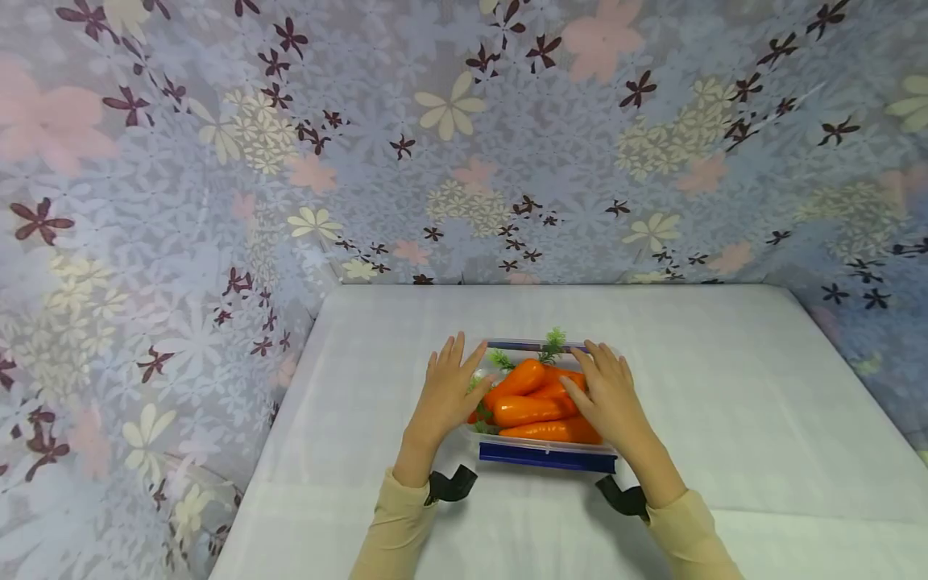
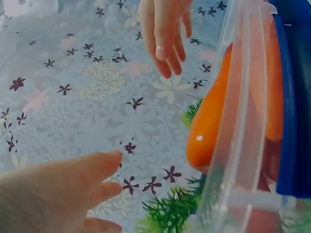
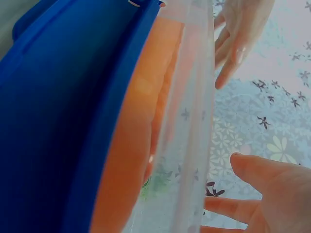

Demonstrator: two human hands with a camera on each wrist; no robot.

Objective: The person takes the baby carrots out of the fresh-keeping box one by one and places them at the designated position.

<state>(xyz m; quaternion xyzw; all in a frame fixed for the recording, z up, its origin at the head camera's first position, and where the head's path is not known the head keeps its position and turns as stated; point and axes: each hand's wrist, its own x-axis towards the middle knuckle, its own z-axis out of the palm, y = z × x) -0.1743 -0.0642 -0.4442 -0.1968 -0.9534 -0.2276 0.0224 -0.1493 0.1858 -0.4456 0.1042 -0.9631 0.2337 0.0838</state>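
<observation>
A clear plastic box (image 1: 474,439) with blue side latches stands on the white table, filled with several orange carrots (image 1: 532,409) that have green leafy tops (image 1: 553,342). Over the box's left side hovers my left hand (image 1: 449,387), its fingers spread and straight. On the opposite side my right hand (image 1: 611,395) is held the same way, thumb pointing inward over the carrots. Neither hand grips anything. From the left wrist view, the left hand (image 2: 63,194) appears apart from the box wall. In the right wrist view a blue latch flap (image 3: 58,121) hangs outward along the near side.
The white table (image 1: 725,387) extends to both sides of the box. Behind it and at the left and right rises flower-patterned cloth (image 1: 449,161). Black wrist straps (image 1: 453,483) sit at both cuffs, close to the box's near edge.
</observation>
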